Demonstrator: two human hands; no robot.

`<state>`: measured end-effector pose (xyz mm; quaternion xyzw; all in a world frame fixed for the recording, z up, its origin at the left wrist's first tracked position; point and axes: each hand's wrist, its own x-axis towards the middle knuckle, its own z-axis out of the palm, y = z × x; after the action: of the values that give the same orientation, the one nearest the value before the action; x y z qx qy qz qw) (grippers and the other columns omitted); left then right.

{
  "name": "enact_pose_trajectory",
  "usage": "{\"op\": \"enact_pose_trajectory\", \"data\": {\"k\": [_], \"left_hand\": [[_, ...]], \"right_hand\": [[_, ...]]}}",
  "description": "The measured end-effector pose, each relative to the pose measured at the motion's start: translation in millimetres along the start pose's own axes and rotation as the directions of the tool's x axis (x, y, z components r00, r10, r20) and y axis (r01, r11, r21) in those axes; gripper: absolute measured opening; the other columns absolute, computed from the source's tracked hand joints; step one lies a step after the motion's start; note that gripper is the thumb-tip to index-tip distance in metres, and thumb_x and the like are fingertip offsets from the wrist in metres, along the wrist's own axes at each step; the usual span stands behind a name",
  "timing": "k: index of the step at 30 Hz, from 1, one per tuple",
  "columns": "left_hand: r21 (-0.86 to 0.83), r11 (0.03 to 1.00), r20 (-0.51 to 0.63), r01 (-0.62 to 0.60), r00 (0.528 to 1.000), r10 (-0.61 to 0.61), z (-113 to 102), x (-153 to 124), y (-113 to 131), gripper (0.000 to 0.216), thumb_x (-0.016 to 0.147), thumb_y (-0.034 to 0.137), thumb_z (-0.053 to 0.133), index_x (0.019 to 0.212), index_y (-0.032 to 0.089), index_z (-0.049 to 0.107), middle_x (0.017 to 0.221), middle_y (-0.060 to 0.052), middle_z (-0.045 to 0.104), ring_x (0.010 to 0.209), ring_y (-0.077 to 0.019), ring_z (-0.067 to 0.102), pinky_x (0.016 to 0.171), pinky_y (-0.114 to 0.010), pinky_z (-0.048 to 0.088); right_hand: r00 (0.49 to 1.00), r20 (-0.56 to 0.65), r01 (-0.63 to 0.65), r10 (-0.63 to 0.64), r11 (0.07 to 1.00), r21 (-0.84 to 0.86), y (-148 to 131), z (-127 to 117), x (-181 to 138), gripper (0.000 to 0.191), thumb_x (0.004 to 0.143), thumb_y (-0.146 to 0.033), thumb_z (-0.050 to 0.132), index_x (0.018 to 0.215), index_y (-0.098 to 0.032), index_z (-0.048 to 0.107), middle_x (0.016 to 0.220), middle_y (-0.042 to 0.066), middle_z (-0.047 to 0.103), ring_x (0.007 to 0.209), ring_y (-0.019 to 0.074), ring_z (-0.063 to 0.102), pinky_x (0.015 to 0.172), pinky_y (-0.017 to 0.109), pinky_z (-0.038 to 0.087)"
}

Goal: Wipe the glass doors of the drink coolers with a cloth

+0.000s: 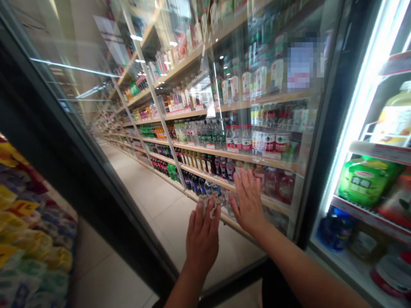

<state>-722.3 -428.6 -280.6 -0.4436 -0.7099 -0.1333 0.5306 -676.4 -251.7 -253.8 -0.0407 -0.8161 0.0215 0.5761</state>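
A glass door [192, 94] in a dark frame stands before me, and both hands are at its lower part. My left hand [203, 235] presses a crumpled, pale wiping cloth [213, 206] to the glass under its fingertips; most of the cloth is hidden behind the fingers. Up and to the right, my right hand [249, 203] lies flat against the pane, its fingers stretched out and holding nothing. A blurred-out patch [302, 64] covers something at the pane's upper right.
Long shelves of bottled drinks [205, 132] show in the glass. On the right is a lit cooler with a green container [369, 179] and a blue bottle [335, 229]. Yellow and coloured packages [32, 239] are stacked at left. Pale floor tiles [141, 192] run alongside the shelves.
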Motion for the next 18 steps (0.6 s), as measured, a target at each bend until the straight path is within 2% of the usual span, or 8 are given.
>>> {"op": "enact_pose_trajectory", "data": {"k": [3, 6, 8, 11, 12, 14, 16, 18], "left_hand": [[-0.109, 0.994, 0.026, 0.002, 1.000, 0.000, 4.1, 1.8, 11.9, 0.063, 0.099, 0.025, 0.040, 0.156, 0.010, 0.019, 0.150, -0.018, 0.046, 0.151, -0.0290, 0.019, 0.121, -0.046, 0.026], [-0.259, 0.964, 0.070, 0.051, 0.997, -0.034, 2.6, 4.8, 17.5, 0.073, 0.101, 0.053, 0.013, 0.157, 0.007, 0.009, 0.154, -0.022, 0.038, 0.151, -0.0285, 0.019, 0.120, -0.048, 0.030], [-0.375, 0.922, 0.087, 0.096, 0.994, -0.068, -2.6, 5.5, 16.5, 0.080, 0.097, 0.060, 0.005, 0.157, 0.007, 0.002, 0.155, -0.023, 0.036, 0.150, -0.0269, 0.024, 0.119, -0.047, 0.032], [-0.472, 0.876, 0.055, 0.101, 0.995, -0.085, -16.0, 5.3, 7.6, 0.077, 0.099, 0.058, 0.007, 0.157, 0.009, -0.005, 0.151, -0.023, 0.043, 0.145, -0.0231, 0.037, 0.114, -0.042, 0.039], [-0.440, 0.894, 0.022, 0.083, 0.996, -0.081, -21.3, 6.3, 2.9, 0.072, 0.101, 0.054, 0.013, 0.158, 0.012, -0.001, 0.150, -0.021, 0.045, 0.143, -0.0227, 0.040, 0.113, -0.042, 0.040], [-0.259, 0.964, -0.062, 0.059, 0.995, -0.077, -30.8, 11.3, -8.4, 0.064, 0.102, 0.040, 0.032, 0.158, 0.017, 0.011, 0.152, -0.017, 0.045, 0.144, -0.0248, 0.038, 0.114, -0.043, 0.038], [-0.023, 0.996, -0.140, 0.088, 0.986, -0.091, -36.0, 19.8, -20.1, 0.070, 0.095, 0.025, 0.050, 0.157, 0.021, 0.019, 0.156, -0.014, 0.038, 0.149, -0.0296, 0.029, 0.118, -0.049, 0.030], [0.150, 0.978, -0.176, 0.145, 0.977, -0.118, -34.9, 28.8, -30.3, 0.077, 0.089, 0.019, 0.059, 0.157, 0.022, 0.022, 0.160, -0.013, 0.031, 0.151, -0.0325, 0.020, 0.121, -0.054, 0.022]], "right_hand": [[1.000, 0.011, 0.019, -0.020, 0.995, 0.096, -13.0, -11.7, -17.0, 0.071, 0.098, -0.020, 0.044, 0.159, -0.013, 0.010, 0.162, 0.016, 0.029, 0.153, 0.0271, 0.021, 0.121, 0.052, 0.027], [0.988, 0.009, 0.145, -0.151, 0.966, 0.214, -29.5, -14.2, -43.6, 0.064, 0.099, -0.021, 0.035, 0.159, -0.010, 0.013, 0.161, 0.016, 0.030, 0.151, 0.0263, 0.027, 0.120, 0.050, 0.033], [0.979, 0.055, 0.177, -0.196, 0.953, 0.248, -40.5, -8.0, -60.3, 0.063, 0.100, -0.026, 0.030, 0.158, -0.006, 0.013, 0.161, 0.018, 0.030, 0.151, 0.0272, 0.026, 0.117, 0.049, 0.039], [0.982, 0.096, 0.140, -0.160, 0.972, 0.189, -51.9, 7.0, -72.2, 0.070, 0.098, -0.027, 0.040, 0.158, -0.004, 0.012, 0.159, 0.021, 0.033, 0.151, 0.0287, 0.025, 0.114, 0.050, 0.041], [0.985, 0.088, 0.134, -0.149, 0.978, 0.158, -53.3, 11.0, -71.0, 0.072, 0.096, -0.025, 0.044, 0.158, -0.005, 0.013, 0.157, 0.021, 0.036, 0.151, 0.0287, 0.027, 0.115, 0.051, 0.040], [0.988, 0.053, 0.138, -0.144, 0.985, 0.107, -52.4, 14.6, -60.4, 0.072, 0.094, -0.020, 0.048, 0.158, -0.008, 0.017, 0.154, 0.020, 0.042, 0.150, 0.0273, 0.030, 0.119, 0.052, 0.033], [0.987, 0.020, 0.158, -0.160, 0.984, 0.081, -47.7, 11.9, -41.7, 0.070, 0.092, -0.013, 0.046, 0.157, -0.009, 0.019, 0.152, 0.017, 0.047, 0.150, 0.0249, 0.030, 0.123, 0.050, 0.024], [0.984, -0.005, 0.176, -0.177, 0.981, 0.075, -42.6, 5.5, -22.0, 0.070, 0.091, -0.006, 0.042, 0.157, -0.011, 0.021, 0.151, 0.015, 0.048, 0.151, 0.0221, 0.027, 0.126, 0.048, 0.017]]}}
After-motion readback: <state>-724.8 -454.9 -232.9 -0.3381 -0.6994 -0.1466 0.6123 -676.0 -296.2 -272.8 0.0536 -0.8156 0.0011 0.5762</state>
